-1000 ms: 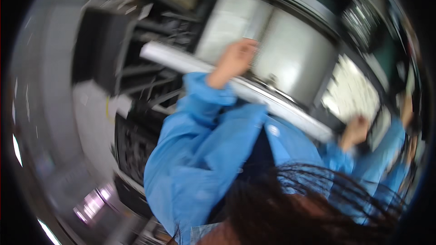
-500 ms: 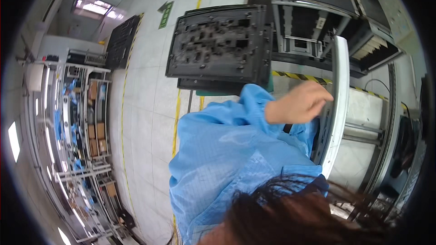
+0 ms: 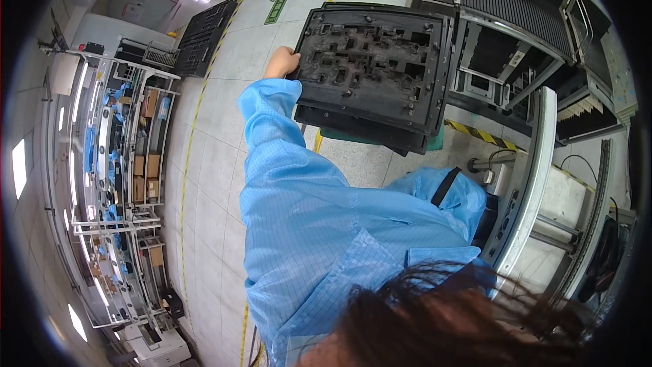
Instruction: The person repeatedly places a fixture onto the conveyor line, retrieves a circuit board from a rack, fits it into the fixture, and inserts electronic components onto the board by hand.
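Note:
My left hand (image 3: 282,63) is at the left edge of a black fixture plate (image 3: 370,71). Its fingers are closed round the edge, partly hidden behind it. Irregular cut-outs and small screw-like fittings cover the plate. It lies on top of a stack of similar dark plates (image 3: 360,129), with a green surface (image 3: 437,138) showing underneath at the right. The left arm, in a blue smock sleeve (image 3: 272,112), reaches forward from my body. My right hand does not show. Lower right, blue cloth with a black strap (image 3: 445,187) lies beside a pale metal rail (image 3: 533,177).
A dark rack (image 3: 513,34) with slotted sides stands at the far right. Yellow-black tape (image 3: 479,133) marks the floor before it. On the left are shelves with cardboard boxes (image 3: 146,166) and leaning black panels (image 3: 204,37). A green arrow sign (image 3: 277,5) is on the floor.
My left hand has moved from beside the pale rail on the right to the left edge of the black fixture plate and now holds it. The view has shifted too.

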{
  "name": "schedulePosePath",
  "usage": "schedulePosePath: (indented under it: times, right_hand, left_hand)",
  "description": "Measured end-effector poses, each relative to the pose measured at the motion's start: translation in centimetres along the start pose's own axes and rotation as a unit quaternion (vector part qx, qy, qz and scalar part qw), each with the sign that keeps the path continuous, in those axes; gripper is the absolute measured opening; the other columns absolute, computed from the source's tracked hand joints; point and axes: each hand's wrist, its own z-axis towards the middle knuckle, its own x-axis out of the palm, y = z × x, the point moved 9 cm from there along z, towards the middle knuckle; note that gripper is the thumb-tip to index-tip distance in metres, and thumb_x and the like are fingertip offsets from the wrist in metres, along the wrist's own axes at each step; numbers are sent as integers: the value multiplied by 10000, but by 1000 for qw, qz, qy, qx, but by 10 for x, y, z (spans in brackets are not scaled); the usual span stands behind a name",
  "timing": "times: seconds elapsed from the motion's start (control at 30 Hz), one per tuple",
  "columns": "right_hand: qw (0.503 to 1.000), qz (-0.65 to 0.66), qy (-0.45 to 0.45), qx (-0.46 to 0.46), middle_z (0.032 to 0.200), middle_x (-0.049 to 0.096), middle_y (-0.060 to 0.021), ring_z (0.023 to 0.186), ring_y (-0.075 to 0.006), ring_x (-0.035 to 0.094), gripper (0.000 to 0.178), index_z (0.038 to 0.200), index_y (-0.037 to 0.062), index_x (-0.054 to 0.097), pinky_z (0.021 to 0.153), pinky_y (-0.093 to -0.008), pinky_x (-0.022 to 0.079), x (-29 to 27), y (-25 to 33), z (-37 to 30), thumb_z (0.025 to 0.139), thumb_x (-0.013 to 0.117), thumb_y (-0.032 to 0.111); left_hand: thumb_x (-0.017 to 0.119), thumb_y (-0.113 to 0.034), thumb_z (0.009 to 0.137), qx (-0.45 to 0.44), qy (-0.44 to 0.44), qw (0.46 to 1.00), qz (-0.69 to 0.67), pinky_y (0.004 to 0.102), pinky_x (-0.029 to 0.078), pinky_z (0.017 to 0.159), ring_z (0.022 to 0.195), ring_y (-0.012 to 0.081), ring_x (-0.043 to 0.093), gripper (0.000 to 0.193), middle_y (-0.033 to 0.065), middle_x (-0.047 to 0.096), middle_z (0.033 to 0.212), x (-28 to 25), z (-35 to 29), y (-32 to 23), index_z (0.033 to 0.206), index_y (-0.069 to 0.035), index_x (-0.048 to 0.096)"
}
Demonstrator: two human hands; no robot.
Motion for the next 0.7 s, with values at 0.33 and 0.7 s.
schedulePosePath:
  times: [0.33,0.7]
  right_hand:
    - [624,473,620,-57,1213,574,-122,981,-166,624,475,1400,-2,459,794,-277,544,258,316,-104,969,597,143]
    - [586,608,532,64,1030,478,2,767,-57,494,575,1330,68,535,687,-183,431,286,331,-124,795,716,-40]
  left_hand:
    - [593,-277,887,35,-67,993,-91,411,505,789,882,315,695,377,233,715,887,-4,8,23,964,77,698]
    - [561,-246,982,183,-210,905,-320,300,421,949,1062,195,566,377,151,628,1155,-118,-106,-43,1211,52,589]
